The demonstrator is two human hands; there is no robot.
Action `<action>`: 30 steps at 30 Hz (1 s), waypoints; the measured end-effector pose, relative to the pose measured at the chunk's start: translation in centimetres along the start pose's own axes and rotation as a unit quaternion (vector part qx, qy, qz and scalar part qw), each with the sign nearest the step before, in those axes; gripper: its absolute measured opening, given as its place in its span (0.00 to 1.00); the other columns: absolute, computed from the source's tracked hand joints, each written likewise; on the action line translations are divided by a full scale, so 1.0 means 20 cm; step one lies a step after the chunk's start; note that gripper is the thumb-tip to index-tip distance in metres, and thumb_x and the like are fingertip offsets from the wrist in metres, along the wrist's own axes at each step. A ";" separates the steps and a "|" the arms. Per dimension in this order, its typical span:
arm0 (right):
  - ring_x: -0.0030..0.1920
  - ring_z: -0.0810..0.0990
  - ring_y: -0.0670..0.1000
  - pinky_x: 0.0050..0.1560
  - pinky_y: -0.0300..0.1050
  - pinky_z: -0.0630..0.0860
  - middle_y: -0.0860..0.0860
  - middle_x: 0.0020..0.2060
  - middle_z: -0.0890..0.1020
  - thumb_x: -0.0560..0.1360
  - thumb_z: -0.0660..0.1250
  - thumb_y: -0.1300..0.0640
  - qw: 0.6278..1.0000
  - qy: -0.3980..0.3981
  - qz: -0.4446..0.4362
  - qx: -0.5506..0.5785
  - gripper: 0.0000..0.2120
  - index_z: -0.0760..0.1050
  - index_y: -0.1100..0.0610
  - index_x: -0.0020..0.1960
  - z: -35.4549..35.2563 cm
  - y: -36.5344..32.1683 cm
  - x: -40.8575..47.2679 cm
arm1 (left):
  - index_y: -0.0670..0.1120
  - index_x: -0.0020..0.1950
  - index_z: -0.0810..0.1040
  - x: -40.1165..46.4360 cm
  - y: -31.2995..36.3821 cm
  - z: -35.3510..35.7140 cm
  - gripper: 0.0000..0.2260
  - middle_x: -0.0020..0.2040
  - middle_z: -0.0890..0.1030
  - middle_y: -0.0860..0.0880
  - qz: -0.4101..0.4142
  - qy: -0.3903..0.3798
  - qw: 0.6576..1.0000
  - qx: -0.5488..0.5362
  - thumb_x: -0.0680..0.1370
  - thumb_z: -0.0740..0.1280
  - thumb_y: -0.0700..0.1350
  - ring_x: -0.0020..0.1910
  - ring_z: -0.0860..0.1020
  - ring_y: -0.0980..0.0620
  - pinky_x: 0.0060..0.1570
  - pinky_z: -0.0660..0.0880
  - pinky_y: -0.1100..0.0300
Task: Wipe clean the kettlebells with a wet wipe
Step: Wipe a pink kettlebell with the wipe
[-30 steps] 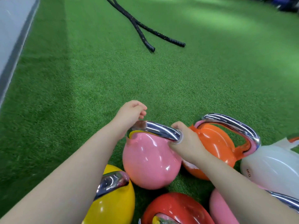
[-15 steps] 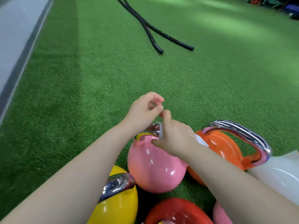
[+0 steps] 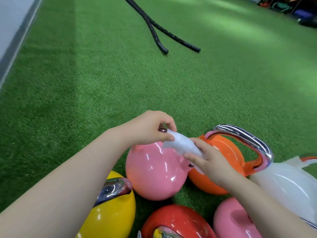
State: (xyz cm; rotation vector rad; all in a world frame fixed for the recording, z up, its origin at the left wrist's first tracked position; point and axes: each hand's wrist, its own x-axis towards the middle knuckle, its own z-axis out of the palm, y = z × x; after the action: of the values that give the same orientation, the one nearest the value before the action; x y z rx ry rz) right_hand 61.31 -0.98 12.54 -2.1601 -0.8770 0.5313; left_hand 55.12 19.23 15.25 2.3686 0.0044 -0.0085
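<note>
A white wet wipe [image 3: 182, 144] is stretched between my two hands above a pink kettlebell [image 3: 154, 174]. My left hand [image 3: 152, 127] pinches its upper left end between thumb and fingers. My right hand [image 3: 208, 160] holds the lower right end with curled fingers. My hands hide the pink kettlebell's chrome handle. Around it on the turf stand an orange kettlebell [image 3: 226, 152] with a chrome handle, a white one [image 3: 284, 184], a yellow one [image 3: 111, 210], a red one [image 3: 175, 222] and a second pink one [image 3: 235, 220].
Green artificial turf [image 3: 103, 83] covers the floor. Two black battle rope ends [image 3: 161, 40] lie further ahead. A grey strip [image 3: 12, 31] runs along the left edge. Dark gym gear [image 3: 295, 9] sits at the far right corner.
My right hand left the pink kettlebell's chrome handle and rose. My left hand also came off the handle and now pinches the wipe, which is spread out between both hands.
</note>
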 end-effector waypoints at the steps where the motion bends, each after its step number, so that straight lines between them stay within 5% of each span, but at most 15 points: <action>1: 0.44 0.75 0.39 0.45 0.38 0.66 0.43 0.43 0.79 0.73 0.68 0.51 0.998 0.003 -0.003 -0.056 0.08 0.72 0.45 0.51 0.01 0.01 -0.01 | 0.50 0.49 0.80 0.00 0.01 0.01 0.07 0.45 0.76 0.58 0.025 0.015 0.999 0.025 0.72 0.72 0.46 0.45 0.75 0.61 0.49 0.70 0.65; 4: 0.50 0.74 0.53 0.44 0.47 0.67 0.50 0.46 0.76 0.75 0.65 0.53 0.982 0.034 0.021 -0.183 0.11 0.66 0.56 0.53 0.09 0.00 0.00 | 0.49 0.56 0.78 0.02 0.07 0.06 0.13 0.52 0.74 0.54 0.135 0.074 0.987 0.036 0.72 0.71 0.47 0.52 0.71 0.60 0.54 0.66 0.72; 6: 0.53 0.74 0.57 0.49 0.51 0.70 0.55 0.50 0.75 0.76 0.62 0.56 0.978 0.092 0.020 -0.186 0.12 0.68 0.60 0.56 0.16 0.01 0.01 | 0.49 0.62 0.75 0.04 0.12 0.12 0.16 0.57 0.74 0.52 0.175 0.058 0.980 0.075 0.75 0.68 0.49 0.56 0.71 0.57 0.57 0.65 0.66; 9: 0.55 0.73 0.56 0.53 0.49 0.71 0.53 0.52 0.71 0.75 0.62 0.58 0.979 0.124 0.022 -0.162 0.16 0.69 0.62 0.61 0.22 0.02 0.02 | 0.52 0.67 0.69 0.09 0.15 0.19 0.20 0.61 0.73 0.51 0.130 -0.031 0.962 0.239 0.78 0.57 0.58 0.58 0.74 0.51 0.55 0.71 0.56; 15: 0.46 0.74 0.50 0.46 0.45 0.69 0.48 0.42 0.74 0.70 0.69 0.59 0.995 0.076 0.031 -0.061 0.14 0.64 0.47 0.42 0.14 -0.02 -0.01 | 0.47 0.54 0.73 0.13 0.11 0.19 0.21 0.49 0.76 0.48 0.087 -0.075 0.937 0.329 0.77 0.54 0.63 0.49 0.76 0.48 0.41 0.69 0.56; 21: 0.55 0.74 0.53 0.54 0.49 0.70 0.51 0.52 0.76 0.72 0.66 0.57 0.988 0.041 0.016 -0.151 0.14 0.67 0.54 0.55 0.11 -0.10 0.03 | 0.45 0.56 0.68 0.11 0.08 0.11 0.21 0.51 0.76 0.48 0.104 -0.126 0.920 0.357 0.76 0.59 0.62 0.50 0.76 0.46 0.48 0.73 0.51; 24: 0.62 0.70 0.54 0.61 0.48 0.66 0.51 0.59 0.72 0.74 0.64 0.52 0.961 0.036 -0.041 -0.271 0.24 0.62 0.54 0.67 0.13 -0.16 0.05 | 0.49 0.51 0.64 0.06 -0.03 0.04 0.16 0.48 0.76 0.50 0.119 -0.106 0.931 0.328 0.76 0.61 0.60 0.48 0.76 0.47 0.49 0.73 0.51; 27: 0.61 0.70 0.56 0.63 0.50 0.64 0.52 0.61 0.70 0.74 0.64 0.49 0.917 0.022 -0.070 -0.393 0.32 0.55 0.55 0.73 0.17 -0.23 0.10 | 0.49 0.45 0.61 -0.03 -0.20 0.02 0.12 0.39 0.73 0.54 0.068 -0.065 0.980 0.175 0.76 0.64 0.52 0.39 0.78 0.48 0.41 0.74 0.51; 30: 0.51 0.78 0.59 0.56 0.53 0.72 0.55 0.52 0.77 0.67 0.71 0.50 0.874 0.028 -0.078 -0.479 0.34 0.65 0.60 0.69 0.22 -0.27 0.14 | 0.51 0.41 0.62 -0.06 -0.29 0.06 0.12 0.35 0.72 0.52 0.010 -0.025 0.999 0.028 0.73 0.65 0.40 0.34 0.75 0.48 0.34 0.74 0.52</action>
State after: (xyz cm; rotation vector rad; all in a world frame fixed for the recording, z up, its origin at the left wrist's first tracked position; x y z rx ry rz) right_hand 58.35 5.81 13.61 -2.8994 -1.4769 -0.1144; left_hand 53.83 22.54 10.26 2.4232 -0.0453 -0.0592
